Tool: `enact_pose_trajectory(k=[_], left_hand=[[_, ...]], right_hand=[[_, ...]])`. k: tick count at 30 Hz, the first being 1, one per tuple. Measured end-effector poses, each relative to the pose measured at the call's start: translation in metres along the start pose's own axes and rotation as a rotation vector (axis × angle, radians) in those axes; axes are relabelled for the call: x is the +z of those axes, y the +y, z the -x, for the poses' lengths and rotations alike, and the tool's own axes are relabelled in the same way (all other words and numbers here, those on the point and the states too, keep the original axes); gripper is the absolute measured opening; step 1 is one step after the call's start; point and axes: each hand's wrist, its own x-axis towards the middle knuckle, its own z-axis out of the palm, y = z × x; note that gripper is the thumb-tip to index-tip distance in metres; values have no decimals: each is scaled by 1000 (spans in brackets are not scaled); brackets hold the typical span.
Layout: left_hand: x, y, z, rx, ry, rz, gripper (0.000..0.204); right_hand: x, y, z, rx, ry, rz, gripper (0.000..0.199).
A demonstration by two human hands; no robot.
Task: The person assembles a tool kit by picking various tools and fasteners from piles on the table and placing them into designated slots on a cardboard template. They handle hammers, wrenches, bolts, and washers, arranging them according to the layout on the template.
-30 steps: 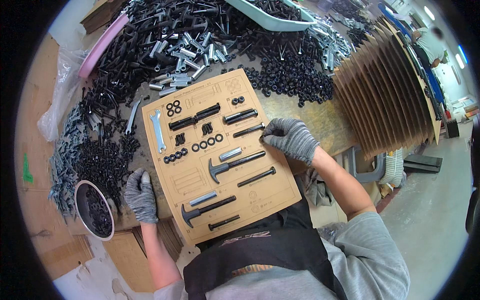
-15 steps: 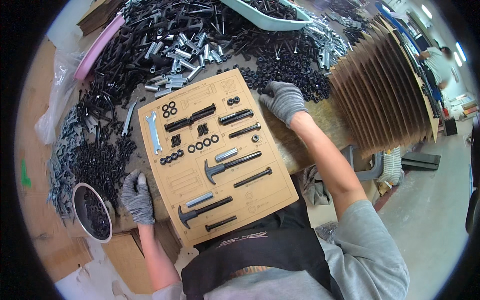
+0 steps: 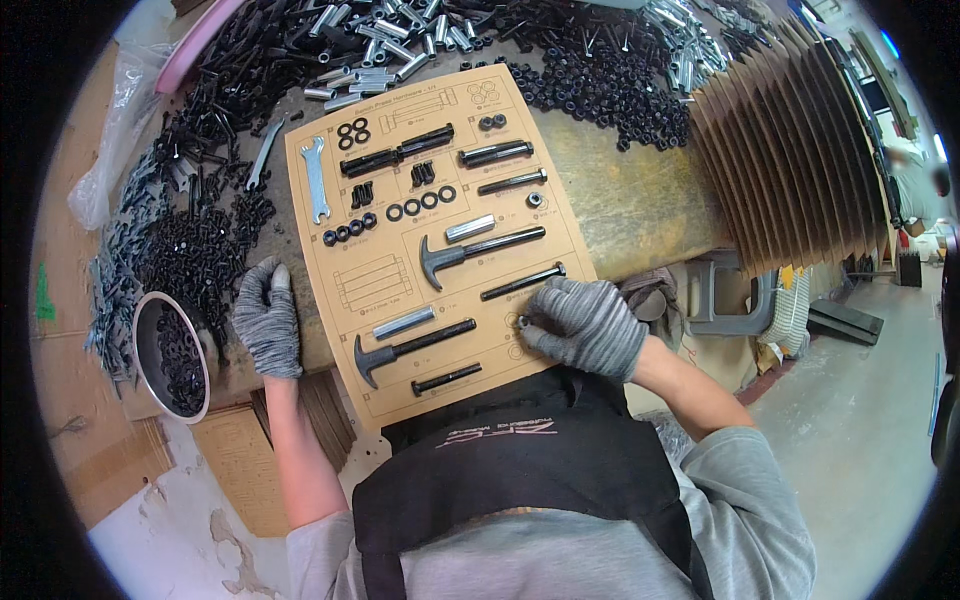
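A brown cardboard sheet [image 3: 455,325] with printed outlines lies tilted in front of me, carrying rows of hardware. On it are an open-end wrench [image 3: 316,180], black washers [image 3: 421,201], black bolts [image 3: 523,282], two silver sleeves [image 3: 405,321] and two black T-handle screws [image 3: 482,254]. My right hand [image 3: 585,325], in a grey glove, is closed over the sheet's lower right edge, with a small black nut [image 3: 523,321] at its fingertips. Left of the sheet, my gloved left hand [image 3: 268,325] has its fingers curled together at the bench edge; whatever they hold is hidden.
Black nuts [image 3: 610,95] and silver sleeves [image 3: 395,45] lie heaped beyond the sheet. Small screws [image 3: 190,235] and another wrench [image 3: 266,150] are at left, above a bowl of black parts [image 3: 205,350]. Upright cardboard sheets [image 3: 800,160] stand at right; a person is in the background.
My right hand has come from the nut heap back to the sheet's lower right, now with a nut at its fingertips. The left hand stays beside the sheet; the view has shifted.
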Motion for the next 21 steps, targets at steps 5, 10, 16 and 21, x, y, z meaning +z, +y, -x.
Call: enact_pose_trajectory(k=[5,10,16,21], left_hand=[[0,-6,0,40,2,-59,20],[2,-3,2,-8,21,63,19],[3,-2,3,11,45,42,19],[2,-6,0,28,33,62,18]], right_hand=[[-5,1,-6,25,14,49,24],[-67,88,-44,245,589,173,22],[-92,146,-68,489,512,483,32],[-87,138,-87,564,397,724,28]])
